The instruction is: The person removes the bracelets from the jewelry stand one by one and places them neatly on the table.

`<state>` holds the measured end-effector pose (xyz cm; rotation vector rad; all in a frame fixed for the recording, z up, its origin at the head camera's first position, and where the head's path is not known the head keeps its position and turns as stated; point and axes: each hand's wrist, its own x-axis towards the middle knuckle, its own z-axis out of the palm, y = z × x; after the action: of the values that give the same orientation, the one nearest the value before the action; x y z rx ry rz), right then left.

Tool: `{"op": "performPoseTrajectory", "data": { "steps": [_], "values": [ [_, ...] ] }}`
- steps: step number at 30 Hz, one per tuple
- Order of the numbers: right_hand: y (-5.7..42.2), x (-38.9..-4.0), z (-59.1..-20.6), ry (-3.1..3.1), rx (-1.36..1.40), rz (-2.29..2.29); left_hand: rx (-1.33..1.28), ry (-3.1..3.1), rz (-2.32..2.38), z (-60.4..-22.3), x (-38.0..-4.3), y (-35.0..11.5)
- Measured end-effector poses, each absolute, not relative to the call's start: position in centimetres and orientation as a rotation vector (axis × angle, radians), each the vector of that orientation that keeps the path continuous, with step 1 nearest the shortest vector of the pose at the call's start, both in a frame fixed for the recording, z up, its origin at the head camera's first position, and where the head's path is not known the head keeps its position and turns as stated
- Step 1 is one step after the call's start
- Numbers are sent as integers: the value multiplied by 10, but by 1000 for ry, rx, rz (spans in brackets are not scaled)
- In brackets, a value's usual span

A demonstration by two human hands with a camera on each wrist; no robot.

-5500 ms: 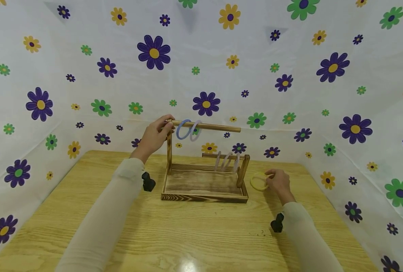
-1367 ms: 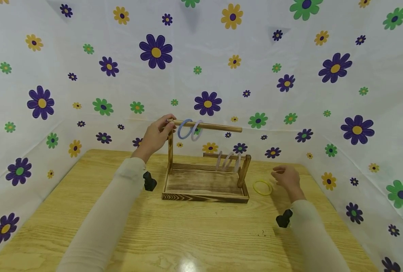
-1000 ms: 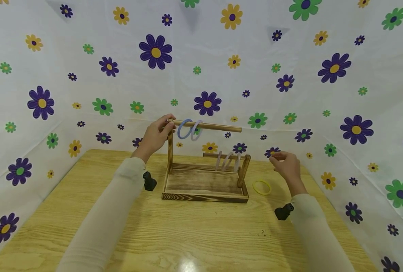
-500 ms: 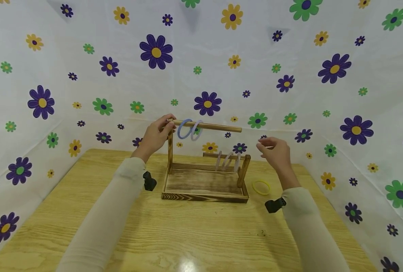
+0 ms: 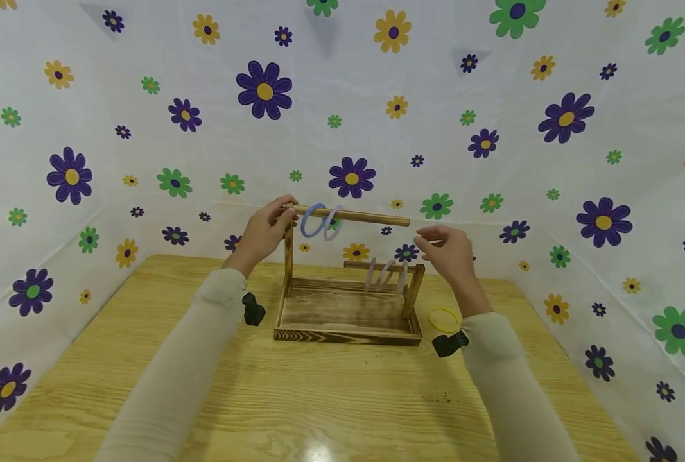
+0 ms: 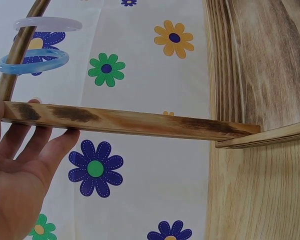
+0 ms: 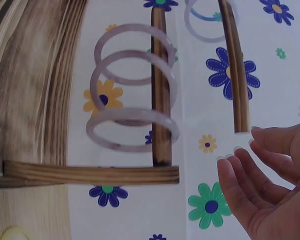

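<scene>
- Wooden stand (image 5: 348, 337) sits on the worktop (image 5: 319, 398) ahead of the person: a shallow tray with a tall post (image 6: 130, 121) at its left end and a short post (image 5: 414, 292) at its right, each bearing one bar.
- Upper bar (image 5: 371, 218) runs rightward from the tall post. A blue ring (image 6: 35, 67) hangs nearest the post, with a pale ring (image 6: 52, 23) beside it; from there to the free end the wood is bare.
- Lower bar (image 5: 356, 264) runs leftward from the short post and carries three pale rings (image 7: 127, 115).
- Left hand (image 5: 261, 231) grips the top of the tall post where the upper bar joins, fingers curled round the wood. That hold should be firm but still, so that the stand neither tips nor twists.
- Right hand (image 5: 449, 253) hovers just beside the upper bar's free end, fingers loosely bent and holding nothing. Work at this end seems best done level with the bar, with a light pinch on any ring and a straight slide, so nothing snags or jolts the bar.
- Yellow ring (image 5: 430, 318) lies on the worktop just right of the stand. The right sleeve (image 5: 510, 372) is best kept clear of it.
- Flowered cloth (image 5: 215, 151) hangs behind.
</scene>
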<state>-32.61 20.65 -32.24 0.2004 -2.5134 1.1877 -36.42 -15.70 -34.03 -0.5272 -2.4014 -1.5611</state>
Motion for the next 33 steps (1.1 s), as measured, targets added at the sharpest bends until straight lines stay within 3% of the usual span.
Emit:
{"op": "performPoseTrajectory", "data": {
  "steps": [19, 26, 33],
  "values": [
    [161, -326, -321, -2527, 328, 1230, -533, -2388, -1575, -343, -366, -157],
    [142, -328, -320, -2518, 382, 1285, -508, -2412, -1598, -323, -344, -151],
    [128, -331, -322, -2522, 391, 1336, -508, -2402, -1576, -340, -365, -155]
  ]
}}
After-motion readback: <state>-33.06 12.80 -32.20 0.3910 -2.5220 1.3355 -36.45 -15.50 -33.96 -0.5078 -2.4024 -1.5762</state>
